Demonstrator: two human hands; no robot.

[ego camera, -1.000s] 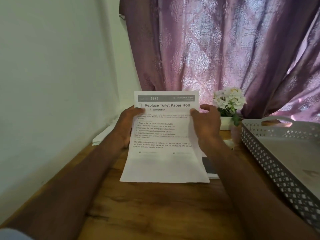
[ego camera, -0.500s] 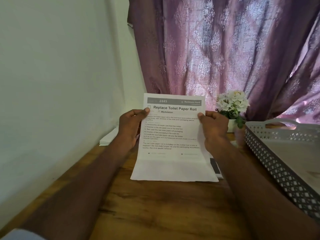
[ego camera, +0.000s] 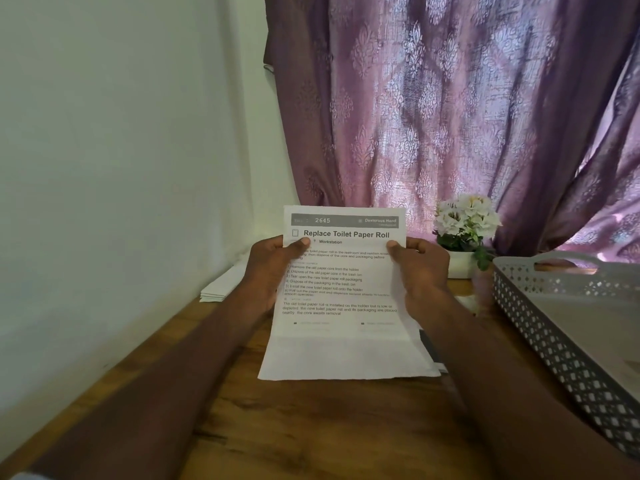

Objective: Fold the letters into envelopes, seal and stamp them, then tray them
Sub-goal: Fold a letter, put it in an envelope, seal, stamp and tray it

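Wooden table (ego camera: 311,427) against a white wall, a purple curtain (ego camera: 450,116) behind.
Left hand (ego camera: 268,271) and right hand (ego camera: 420,271) pinch the side edges of a printed letter (ego camera: 341,296), held upright at center, its lower flap creased. Stacked envelopes (ego camera: 221,289) lie at nine o'clock, a flower pot (ego camera: 462,233) at one o'clock, a perforated tray (ego camera: 568,327) at three o'clock.
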